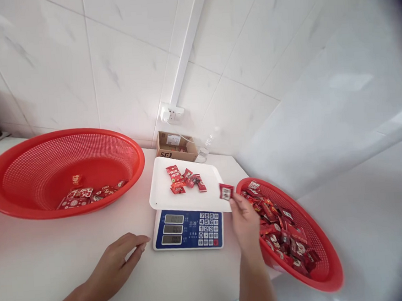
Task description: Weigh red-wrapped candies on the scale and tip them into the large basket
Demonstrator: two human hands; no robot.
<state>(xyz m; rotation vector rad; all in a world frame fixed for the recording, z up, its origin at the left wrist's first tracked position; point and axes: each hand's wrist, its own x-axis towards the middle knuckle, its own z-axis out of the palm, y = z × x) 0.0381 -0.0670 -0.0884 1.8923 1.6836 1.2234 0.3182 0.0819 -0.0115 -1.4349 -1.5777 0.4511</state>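
Between the fingers of my right hand [244,218] is a small red candy packet [226,192], held over the right edge of the scale's white pan [159,190]. Several red candy packets [189,179] lie in a loose group on that pan. Below the pan, the digital scale [189,229] shows its blue panel with keys and three displays; the digits are too faint to read surely. My left hand [117,262] is at the table, left of the scale, with thumb and index finger slightly apart and nothing visible in it.
A red basket [304,203] heaped with red packets stands at the right. The larger red basket [94,151] at the left holds several packets. Behind the pan are a cardboard box [178,155], a clear container [203,155] and a wall socket [175,114] with a plug.
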